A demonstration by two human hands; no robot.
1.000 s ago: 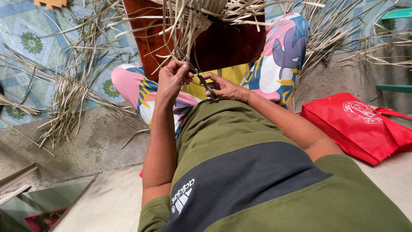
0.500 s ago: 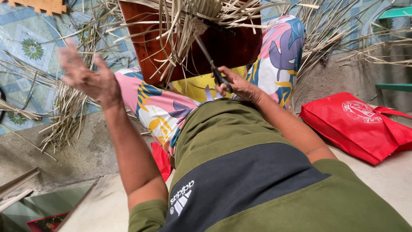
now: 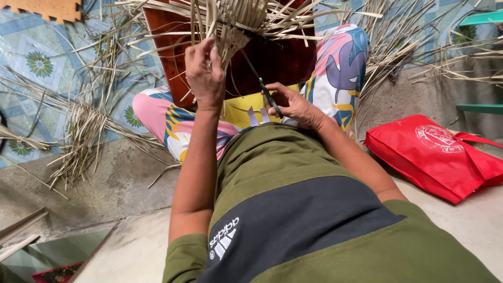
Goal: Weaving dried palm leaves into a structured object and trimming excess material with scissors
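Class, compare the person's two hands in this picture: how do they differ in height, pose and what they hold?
The left hand is raised, pinching pale woven strips; the right hand sits lower, near the lap. The left hand grips strips, the right hand a thin dark tool. Both hands work at the same weaving.

Your work surface is the floor (image 3: 115, 194): bare grey concrete nearest you, w/ a blue patterned mat (image 3: 36, 63) beyond. Loose dried strips (image 3: 78, 136) lie across mat & concrete edge, one tied bundle at far left. A red bag (image 3: 435, 152) lies flat on the concrete, to your right.
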